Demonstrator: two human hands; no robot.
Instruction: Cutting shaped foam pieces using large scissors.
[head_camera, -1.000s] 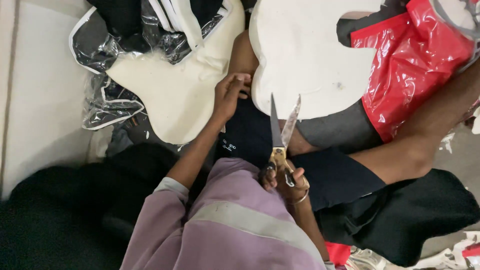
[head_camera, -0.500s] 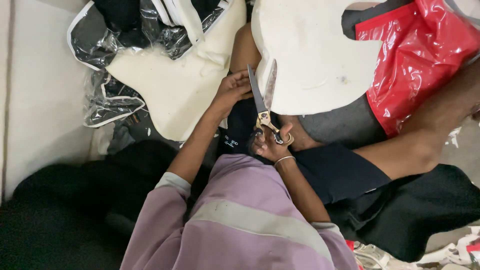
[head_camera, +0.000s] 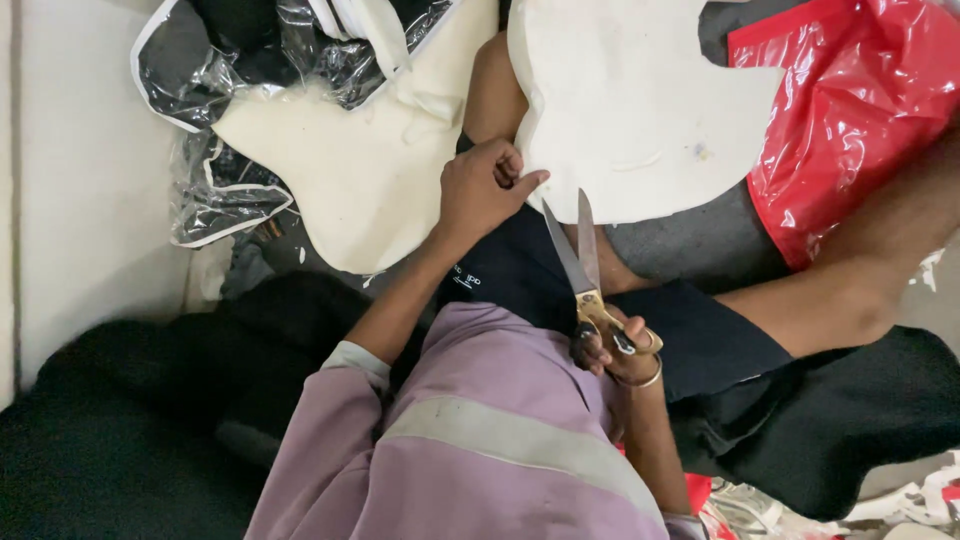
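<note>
Your lilac sleeve hides most of your right hand (head_camera: 612, 345), curled through the gold handles of the scissors (head_camera: 582, 268), blades slightly parted, pointing up. Your left hand (head_camera: 483, 190) pinches the edge of the cream foam piece (head_camera: 630, 110) on your lap.

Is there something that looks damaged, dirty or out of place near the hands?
A few small things. The cream foam sheet by the left hand has small dark specks. Crumpled clear plastic wrap lies loose at the upper left. The scissors in the right hand are open, blades pointing up over the lap.
</note>
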